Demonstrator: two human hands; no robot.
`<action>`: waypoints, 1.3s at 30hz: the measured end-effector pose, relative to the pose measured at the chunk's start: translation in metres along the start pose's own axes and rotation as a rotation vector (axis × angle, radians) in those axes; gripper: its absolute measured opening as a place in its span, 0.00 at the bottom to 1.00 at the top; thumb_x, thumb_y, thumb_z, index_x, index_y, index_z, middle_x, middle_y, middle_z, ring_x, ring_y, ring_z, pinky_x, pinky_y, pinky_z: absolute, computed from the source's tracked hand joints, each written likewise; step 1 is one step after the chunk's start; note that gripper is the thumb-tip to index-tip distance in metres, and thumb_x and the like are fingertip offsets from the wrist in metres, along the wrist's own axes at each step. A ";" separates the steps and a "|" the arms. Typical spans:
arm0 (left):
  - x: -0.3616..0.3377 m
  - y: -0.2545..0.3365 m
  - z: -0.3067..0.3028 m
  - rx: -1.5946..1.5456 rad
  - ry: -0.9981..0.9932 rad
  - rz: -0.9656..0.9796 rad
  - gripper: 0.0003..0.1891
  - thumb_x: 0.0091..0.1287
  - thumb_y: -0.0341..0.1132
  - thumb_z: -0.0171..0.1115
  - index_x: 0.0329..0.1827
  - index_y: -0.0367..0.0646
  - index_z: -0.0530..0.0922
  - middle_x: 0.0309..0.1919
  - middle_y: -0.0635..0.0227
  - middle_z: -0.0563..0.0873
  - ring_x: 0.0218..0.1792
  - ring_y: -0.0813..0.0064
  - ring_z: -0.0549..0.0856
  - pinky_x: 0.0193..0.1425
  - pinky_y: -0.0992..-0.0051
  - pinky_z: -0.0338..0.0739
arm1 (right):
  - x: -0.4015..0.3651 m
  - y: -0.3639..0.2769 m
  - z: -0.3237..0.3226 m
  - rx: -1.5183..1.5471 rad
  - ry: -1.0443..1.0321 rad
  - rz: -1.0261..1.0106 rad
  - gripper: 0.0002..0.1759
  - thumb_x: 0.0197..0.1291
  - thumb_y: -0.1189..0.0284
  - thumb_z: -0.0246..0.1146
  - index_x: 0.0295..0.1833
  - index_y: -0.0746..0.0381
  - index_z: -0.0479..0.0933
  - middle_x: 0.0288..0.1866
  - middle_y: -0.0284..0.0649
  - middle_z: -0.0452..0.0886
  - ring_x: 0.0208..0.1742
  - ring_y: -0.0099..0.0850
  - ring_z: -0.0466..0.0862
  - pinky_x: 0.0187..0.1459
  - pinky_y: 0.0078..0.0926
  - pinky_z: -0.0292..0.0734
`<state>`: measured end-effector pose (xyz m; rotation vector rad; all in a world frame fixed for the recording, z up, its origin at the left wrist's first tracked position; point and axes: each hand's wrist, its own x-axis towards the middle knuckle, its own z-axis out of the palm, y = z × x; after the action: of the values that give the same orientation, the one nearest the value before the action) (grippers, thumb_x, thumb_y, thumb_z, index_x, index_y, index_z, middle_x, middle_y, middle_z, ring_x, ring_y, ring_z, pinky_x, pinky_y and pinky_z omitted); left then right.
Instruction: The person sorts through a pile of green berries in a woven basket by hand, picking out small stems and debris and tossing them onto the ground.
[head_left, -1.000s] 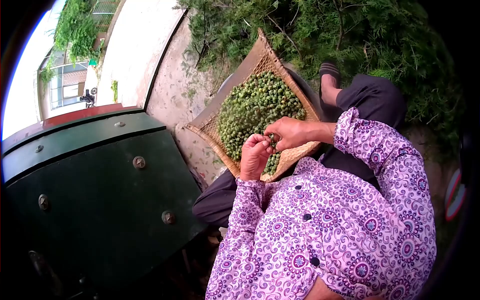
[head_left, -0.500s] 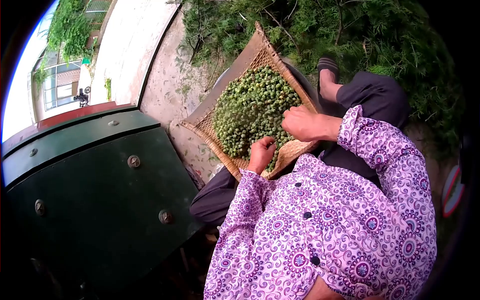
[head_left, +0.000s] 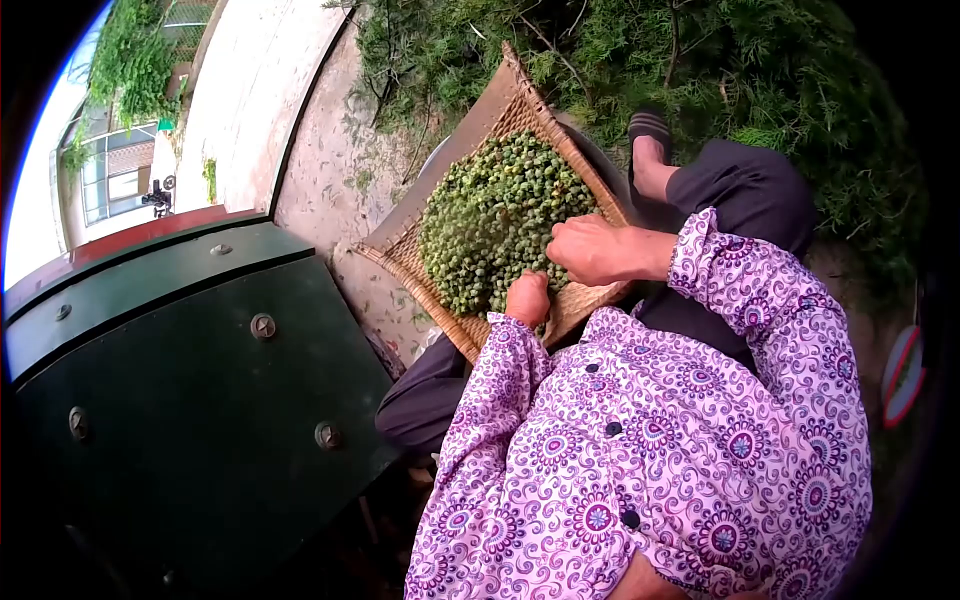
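A woven wicker tray point(head_left: 395, 262) rests across my lap, heaped with small round green fruits point(head_left: 490, 215). My left hand point(head_left: 527, 298) is closed over the near part of the heap, back of the hand up, fingers curled down and mostly hidden. Close beside it, my right hand point(head_left: 590, 250) is also closed, its knuckles at the tray's right part above the fruits. The fingertips of the two hands are near each other. Whatever lies in either hand is hidden from view.
Leafy green cypress-like branches point(head_left: 770, 80) spread beyond the tray and to the right. A dark green metal panel with star-shaped studs point(head_left: 200, 370) stands at left. My crossed leg and a slipper point(head_left: 651, 130) lie at right. Concrete ground point(head_left: 325, 180) shows beyond the tray.
My left hand has turned so its back faces up, and my right hand has shifted left and slightly down, bringing the two closer together. The whole view has shifted slightly.
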<state>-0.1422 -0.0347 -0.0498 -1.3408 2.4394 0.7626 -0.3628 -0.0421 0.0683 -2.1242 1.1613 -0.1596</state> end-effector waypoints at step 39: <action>0.004 0.010 -0.160 -0.624 0.177 -0.182 0.12 0.56 0.30 0.62 0.43 0.36 0.81 0.35 0.60 0.85 0.34 0.73 0.83 0.41 0.74 0.79 | -0.003 0.000 -0.003 0.013 0.078 -0.077 0.06 0.49 0.77 0.53 0.29 0.69 0.74 0.27 0.52 0.77 0.33 0.48 0.80 0.36 0.42 0.74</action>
<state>-0.1480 -0.1223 0.0845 -1.8794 2.2405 1.4894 -0.3662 -0.0419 0.0712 -2.1696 1.1199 -0.2874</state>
